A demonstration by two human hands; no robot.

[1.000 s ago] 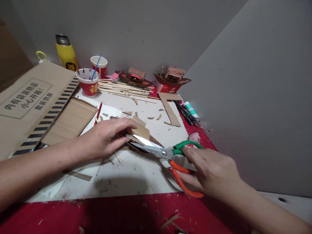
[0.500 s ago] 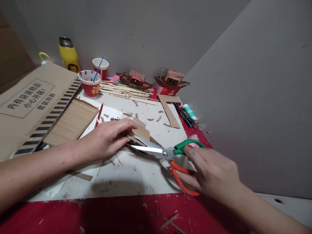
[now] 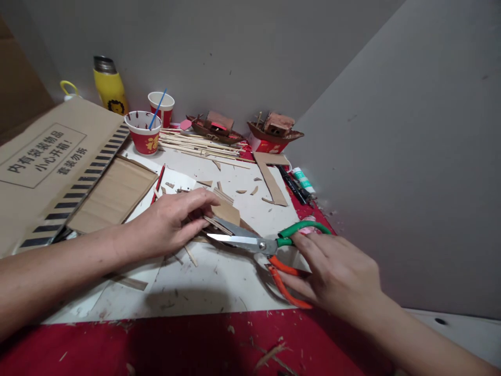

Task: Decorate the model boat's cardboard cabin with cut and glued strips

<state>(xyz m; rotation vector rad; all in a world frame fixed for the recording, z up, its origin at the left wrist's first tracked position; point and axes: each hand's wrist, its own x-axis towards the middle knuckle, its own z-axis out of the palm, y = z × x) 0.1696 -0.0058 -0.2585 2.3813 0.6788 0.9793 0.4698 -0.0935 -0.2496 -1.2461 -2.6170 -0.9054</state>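
Observation:
My right hand (image 3: 340,271) is closed round the handles of a pair of scissors (image 3: 263,245), one handle green and the other orange. The blades are parted and point left, at the edge of the cardboard pieces (image 3: 217,224) pinched in my left hand (image 3: 180,216). How much of this cardboard lies inside the fingers is hidden. Behind it shows a tan piece of cardboard (image 3: 227,213). Small cut scraps (image 3: 254,190) lie scattered on the white sheet around my hands.
A large cardboard box panel (image 3: 43,156) leans in from the left. At the back are a yellow bottle (image 3: 109,89), a red paper cup (image 3: 144,138), several wooden sticks (image 3: 203,146) and two brown model boats (image 3: 217,128). Black markers (image 3: 291,185) lie to the right.
The scissors have shifted slightly left, and their handles have drawn a little closer together. My left hand keeps its hold on the cardboard.

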